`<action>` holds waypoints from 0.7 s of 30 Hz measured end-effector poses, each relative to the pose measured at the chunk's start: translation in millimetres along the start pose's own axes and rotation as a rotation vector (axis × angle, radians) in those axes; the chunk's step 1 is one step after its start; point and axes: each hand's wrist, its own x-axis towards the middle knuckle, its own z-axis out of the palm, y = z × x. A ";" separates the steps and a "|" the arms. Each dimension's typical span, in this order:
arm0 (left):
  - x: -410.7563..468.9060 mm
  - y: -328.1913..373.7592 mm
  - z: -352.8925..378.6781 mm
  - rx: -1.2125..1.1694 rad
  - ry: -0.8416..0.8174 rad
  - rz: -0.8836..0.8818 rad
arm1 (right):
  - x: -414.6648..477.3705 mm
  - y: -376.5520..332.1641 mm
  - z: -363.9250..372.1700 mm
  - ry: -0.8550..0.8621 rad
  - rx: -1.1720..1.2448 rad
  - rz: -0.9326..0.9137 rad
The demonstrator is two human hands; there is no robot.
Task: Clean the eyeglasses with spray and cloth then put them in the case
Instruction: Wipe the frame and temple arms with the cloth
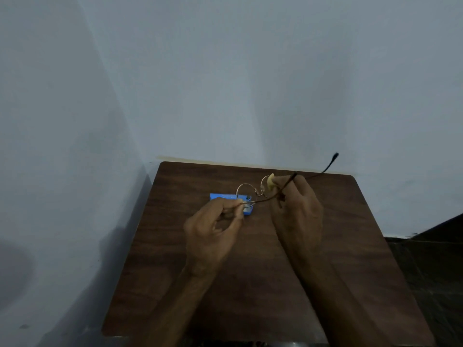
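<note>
Thin round metal-rimmed eyeglasses (246, 191) are held above the dark wooden table (350, 246). My left hand (213, 229) pinches the frame at the left lens's outer edge. My right hand (299, 204) presses a small yellow cloth (270, 182) against the right lens, fingers closed around it. One temple arm with a dark tip (330, 162) sticks up to the right past my right hand. A flat blue object (223, 196), possibly the case or a packet, lies on the table beneath the glasses, partly hidden by my left fingers. No spray bottle is in view.
The table stands in a corner, with pale walls close behind it and to its left. A dark floor shows at the right past the table's edge.
</note>
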 end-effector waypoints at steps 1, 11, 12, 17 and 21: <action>-0.7 1.7 1.7 -0.023 0.005 -0.044 | -3.1 -0.9 1.7 -0.003 0.014 0.013; -2.2 11.2 9.1 -0.186 0.070 -0.385 | -5.6 0.7 2.8 -0.019 0.285 0.137; -2.0 11.6 10.1 -0.194 0.079 -0.396 | -5.8 -2.7 1.8 -0.019 0.330 0.137; 0.7 14.1 16.6 -0.268 0.123 -0.432 | -20.3 -21.4 1.8 -0.038 0.462 0.068; 2.9 12.5 14.7 -0.289 0.135 -0.417 | -28.6 -32.4 1.2 -0.049 0.481 -0.038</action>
